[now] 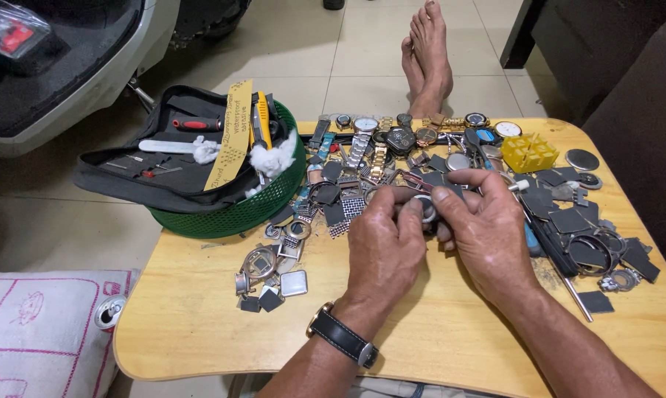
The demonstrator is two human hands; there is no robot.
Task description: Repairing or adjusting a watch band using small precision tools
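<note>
Watches (392, 136) and green basket (230, 214) ring both hands (432, 232).

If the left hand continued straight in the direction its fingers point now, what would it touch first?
Probably the small round watch part pinched between both hands; the left hand already touches it. Beyond lie loose watch cases and straps, though depth is uncertain.

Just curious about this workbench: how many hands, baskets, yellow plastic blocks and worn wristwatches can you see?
Hands: 2, left hand and right hand, both on a small round watch part
Green basket: 1
Yellow block: 1
Worn wristwatch: 1
Total: 5
</note>
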